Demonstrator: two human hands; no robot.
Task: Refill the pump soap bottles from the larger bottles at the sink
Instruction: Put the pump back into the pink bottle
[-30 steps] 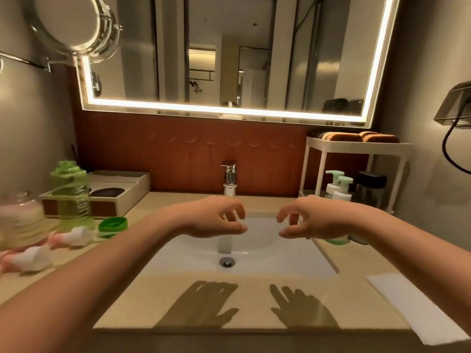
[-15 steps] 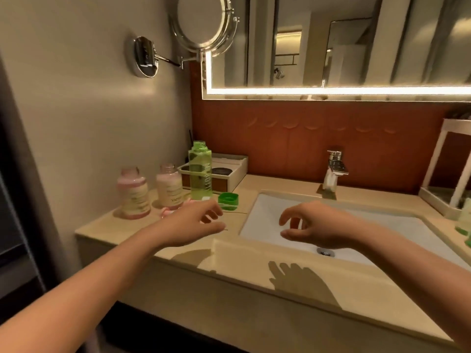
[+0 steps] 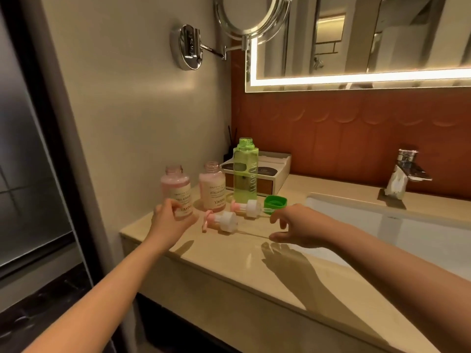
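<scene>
Bottles: left pink bottle (image 3: pixel 175 189) and right pink bottle (image 3: pixel 212 187) stand just left of green bottle (image 3: pixel 246 174).
Left hand (image 3: pixel 169 221): fingers curled by left pink bottle; cannot tell if gripping.
Right hand (image 3: pixel 298 228): loose fingers, holding nothing, in front of green bottle.

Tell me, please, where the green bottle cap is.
Head view: the round green plastic cap lies on the beige counter, right of the tall green bottle.
</scene>
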